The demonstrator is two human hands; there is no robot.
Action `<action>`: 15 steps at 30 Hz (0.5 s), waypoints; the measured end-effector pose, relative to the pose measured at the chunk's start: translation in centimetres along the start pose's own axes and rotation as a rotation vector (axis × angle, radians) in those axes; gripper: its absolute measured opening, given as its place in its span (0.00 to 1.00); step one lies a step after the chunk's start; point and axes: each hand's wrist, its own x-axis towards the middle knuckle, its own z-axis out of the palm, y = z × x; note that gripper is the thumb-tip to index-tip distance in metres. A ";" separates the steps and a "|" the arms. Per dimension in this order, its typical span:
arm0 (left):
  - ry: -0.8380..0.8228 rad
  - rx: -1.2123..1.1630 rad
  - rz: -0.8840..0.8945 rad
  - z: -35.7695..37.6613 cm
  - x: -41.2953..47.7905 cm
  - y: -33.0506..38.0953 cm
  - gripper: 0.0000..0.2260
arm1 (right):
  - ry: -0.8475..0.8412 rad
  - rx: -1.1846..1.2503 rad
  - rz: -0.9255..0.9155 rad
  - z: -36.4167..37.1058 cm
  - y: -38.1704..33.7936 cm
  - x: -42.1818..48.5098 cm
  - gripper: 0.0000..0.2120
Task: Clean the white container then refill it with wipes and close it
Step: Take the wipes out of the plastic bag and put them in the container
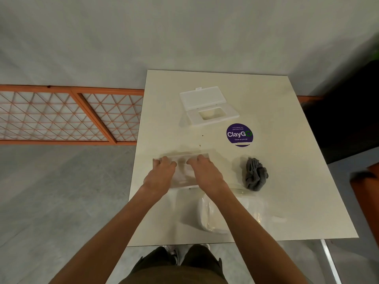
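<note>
A translucent shallow container base (pixel 181 175) lies on the white table (pixel 287 181) near its left front. Both hands are on it, side by side. My left hand (pixel 162 175) has its fingers curled over the far rim at the left end. My right hand (pixel 205 173) grips the same far rim nearer the middle. The white lid frame (pixel 209 107), with its flap swung open, lies apart at the back of the table. A clear plastic pack of white wipes (pixel 215 216) rests near the front edge, partly hidden under my right forearm.
A crumpled grey cloth (pixel 255 174) sits right of my hands. A round purple sticker (pixel 239 134) is on the tabletop between lid and cloth. An orange mesh fence (pixel 61 115) runs along the floor at left; a dark object stands at far right.
</note>
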 end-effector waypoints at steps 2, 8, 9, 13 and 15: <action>0.002 0.000 0.016 0.1 0.1 0.0 0.31 | -0.022 0.015 0.004 -0.2 -0.1 0.3 0.33; -0.024 -0.037 0.003 -0.7 -0.4 0.7 0.36 | -0.063 0.013 0.005 -0.6 -0.6 0.2 0.37; -0.028 -0.029 0.003 -0.8 -0.5 0.8 0.36 | -0.058 0.014 -0.007 -0.6 -0.5 0.1 0.38; -0.030 -0.086 -0.043 -2.4 -1.1 1.2 0.32 | 0.043 0.054 -0.044 -1.3 0.3 -1.1 0.33; 0.050 -0.129 -0.057 -3.5 -1.9 2.4 0.28 | 0.154 0.160 -0.011 -1.8 1.1 -2.5 0.27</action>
